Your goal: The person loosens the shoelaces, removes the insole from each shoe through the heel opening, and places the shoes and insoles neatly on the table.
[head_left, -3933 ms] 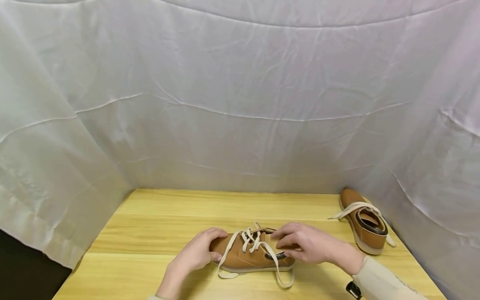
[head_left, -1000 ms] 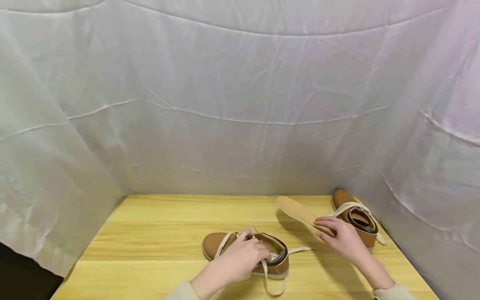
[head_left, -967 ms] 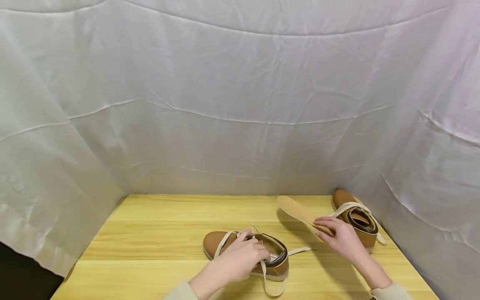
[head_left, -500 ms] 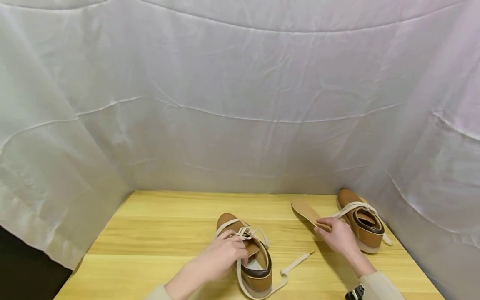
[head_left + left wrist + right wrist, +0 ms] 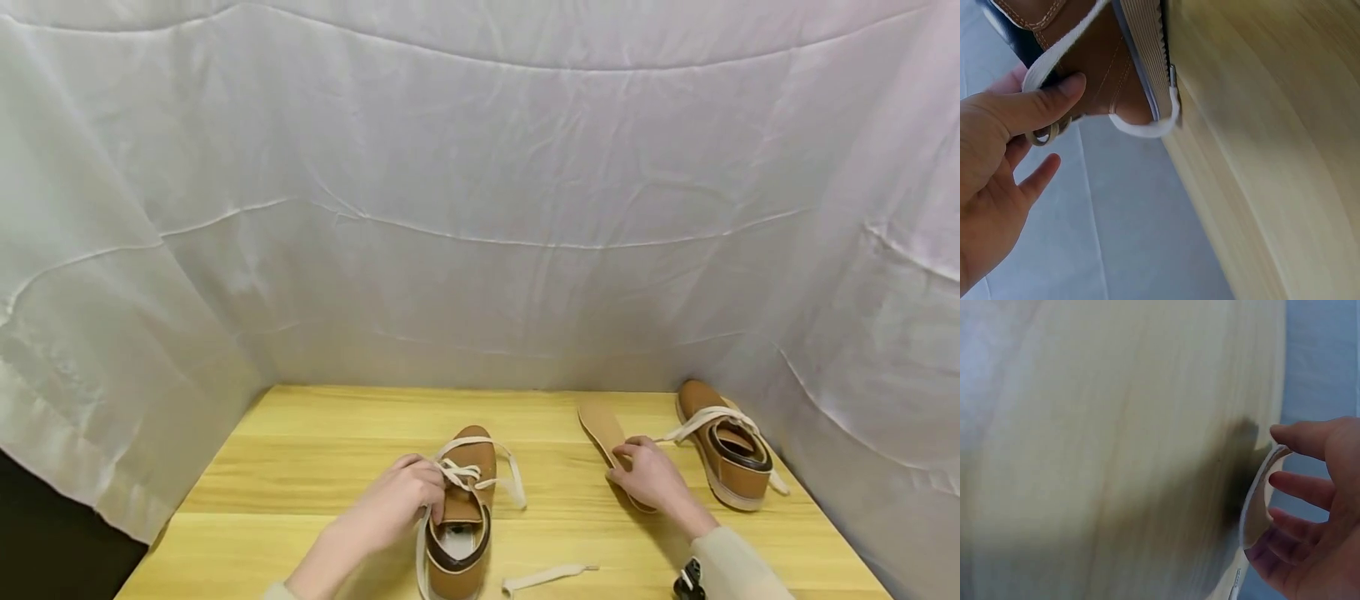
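My left hand [image 5: 393,504] pinches the side of the collar of a brown lace-up shoe [image 5: 476,455], which lies on the table with its toe pointing away. In the left wrist view the thumb [image 5: 1060,94] presses the outside of the shoe's leather, beside a cream shoelace [image 5: 1063,49]. A pale lining shows inside the shoe's opening. My right hand [image 5: 648,475] grips a tan insole [image 5: 597,421] across its near part; the insole slants away to the left, close over the table. In the right wrist view the insole [image 5: 1255,509] sits between thumb and fingers.
The matching brown shoe [image 5: 738,475] stands at the right edge of the wooden table [image 5: 315,458], its laces loose. A loose lace end [image 5: 547,577] lies right of the near shoe. Grey-white cloth [image 5: 480,292] hangs behind and at both sides.
The insole has come out of the near shoe, carried right by my right hand, then lowered. My left hand has turned the shoe from sideways to toe-away and shifted it left.
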`<state>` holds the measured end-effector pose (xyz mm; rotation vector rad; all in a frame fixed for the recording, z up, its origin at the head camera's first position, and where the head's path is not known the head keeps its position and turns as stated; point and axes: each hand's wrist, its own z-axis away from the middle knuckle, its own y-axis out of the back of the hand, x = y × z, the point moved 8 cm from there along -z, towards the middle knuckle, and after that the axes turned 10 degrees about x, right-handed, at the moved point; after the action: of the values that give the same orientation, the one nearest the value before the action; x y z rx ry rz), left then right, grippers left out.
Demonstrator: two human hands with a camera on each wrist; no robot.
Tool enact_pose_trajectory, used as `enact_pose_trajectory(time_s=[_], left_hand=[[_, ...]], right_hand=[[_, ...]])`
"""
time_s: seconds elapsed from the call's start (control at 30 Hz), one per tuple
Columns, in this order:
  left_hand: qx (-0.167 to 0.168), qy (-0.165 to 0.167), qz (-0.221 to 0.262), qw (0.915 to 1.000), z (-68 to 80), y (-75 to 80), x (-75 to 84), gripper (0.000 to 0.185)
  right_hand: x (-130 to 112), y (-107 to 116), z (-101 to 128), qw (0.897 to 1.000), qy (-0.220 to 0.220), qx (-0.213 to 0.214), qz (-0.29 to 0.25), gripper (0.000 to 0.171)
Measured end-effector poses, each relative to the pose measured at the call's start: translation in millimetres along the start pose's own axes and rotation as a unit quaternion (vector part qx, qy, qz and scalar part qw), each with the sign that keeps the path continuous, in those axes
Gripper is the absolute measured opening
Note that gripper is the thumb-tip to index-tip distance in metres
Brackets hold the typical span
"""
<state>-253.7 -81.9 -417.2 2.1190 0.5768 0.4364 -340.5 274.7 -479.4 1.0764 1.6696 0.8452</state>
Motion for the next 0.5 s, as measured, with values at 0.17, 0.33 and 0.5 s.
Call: enact_pose_trajectory(time_s=[0.17, 0.33, 0.5], left_hand=[[0.02, 0.017, -0.003, 0.9997, 8.9, 6.0, -11.3, 0.044], [0.024, 0.043, -0.008, 0.9987, 13.0, 8.3, -19.9, 0.043], [0.041, 0.049, -0.015, 0.9979, 14.2, 9.7, -22.6, 0.04]], right_hand=[[-4, -6, -6, 1.0, 0.007, 0.006, 0.012, 0.044], [-7, -9, -11, 1.0, 0.0, 0.002, 0.013, 0.045], [-9, -8, -12, 1.0, -0.009, -0.002, 0.021, 0.046]])
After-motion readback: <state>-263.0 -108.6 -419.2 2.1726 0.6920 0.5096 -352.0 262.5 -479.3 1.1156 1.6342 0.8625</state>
